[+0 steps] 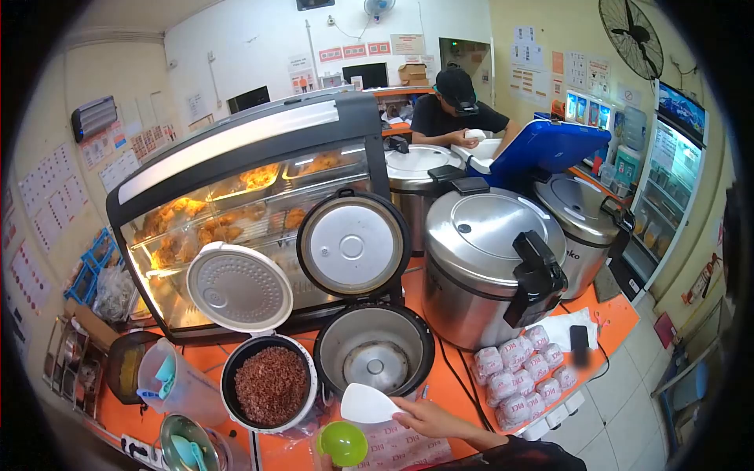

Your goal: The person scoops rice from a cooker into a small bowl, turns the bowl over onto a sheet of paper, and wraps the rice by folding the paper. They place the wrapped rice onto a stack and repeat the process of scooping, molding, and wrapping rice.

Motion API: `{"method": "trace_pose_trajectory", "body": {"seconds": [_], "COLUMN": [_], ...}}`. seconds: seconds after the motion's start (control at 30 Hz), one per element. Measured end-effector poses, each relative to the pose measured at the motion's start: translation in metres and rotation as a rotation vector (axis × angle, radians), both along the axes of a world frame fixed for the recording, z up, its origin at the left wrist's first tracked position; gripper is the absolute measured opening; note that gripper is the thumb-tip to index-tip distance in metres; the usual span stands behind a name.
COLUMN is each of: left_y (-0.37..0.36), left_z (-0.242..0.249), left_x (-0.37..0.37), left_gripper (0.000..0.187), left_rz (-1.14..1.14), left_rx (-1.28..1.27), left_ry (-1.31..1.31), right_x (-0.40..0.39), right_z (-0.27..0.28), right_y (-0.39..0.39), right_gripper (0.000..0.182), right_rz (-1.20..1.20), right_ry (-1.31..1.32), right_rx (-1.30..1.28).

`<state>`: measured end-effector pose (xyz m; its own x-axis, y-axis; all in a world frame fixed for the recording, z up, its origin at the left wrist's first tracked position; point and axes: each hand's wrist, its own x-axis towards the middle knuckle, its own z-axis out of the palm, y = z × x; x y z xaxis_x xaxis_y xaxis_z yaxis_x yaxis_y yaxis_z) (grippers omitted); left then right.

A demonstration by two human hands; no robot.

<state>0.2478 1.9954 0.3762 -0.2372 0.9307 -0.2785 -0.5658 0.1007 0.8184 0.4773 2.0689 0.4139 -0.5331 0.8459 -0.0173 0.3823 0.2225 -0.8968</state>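
Observation:
Held in my right hand (432, 418) is a white rice paddle (367, 403), its blade pointing left above the green bowl (343, 443). Only a little of my left hand (325, 461) shows at the bottom edge, with its fingers against the bowl's left side. Below my right hand lie paper wrappers (400, 449) printed with "RICE". A small rice cooker (311, 392) with its lid up holds reddish-brown rice (272, 381). Beside it stands an open cooker (326, 357) whose metal inside shows a bare, stained bottom.
Several wrapped rice packs (518, 375) and a black phone (580, 345) lie at the right. Large steel cookers (479, 275) and a lit glass food warmer (236, 212) stand behind. Another person (455, 110) works by a blue cooler (550, 149). Jugs (169, 377) are at the left.

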Motion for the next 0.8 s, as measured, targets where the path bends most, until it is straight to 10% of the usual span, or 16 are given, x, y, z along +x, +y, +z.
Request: {"method": "trace_pose_trajectory", "body": {"seconds": [0.57, 0.73, 0.8], "left_y": [-0.014, -0.017, -0.025], "left_z": [0.007, -0.006, 0.004], "left_x": [-0.006, -0.021, -0.045], "left_gripper": [0.053, 0.043, 0.049], "left_rz": [-0.032, 0.532, 0.628], "left_rx": [0.106, 0.186, 0.192], "left_ry": [0.099, 0.061, 0.486], "right_x": [-0.017, -0.010, -0.022], "right_z": [-0.009, 0.025, 0.042], "right_y": [0.005, 0.013, 0.023], "right_gripper": [0.040, 0.043, 0.044], "right_rz": [-0.010, -0.018, -0.004], "right_ry": [0.104, -0.152, -0.128], "right_rx": [0.206, 0.097, 0.217]}}
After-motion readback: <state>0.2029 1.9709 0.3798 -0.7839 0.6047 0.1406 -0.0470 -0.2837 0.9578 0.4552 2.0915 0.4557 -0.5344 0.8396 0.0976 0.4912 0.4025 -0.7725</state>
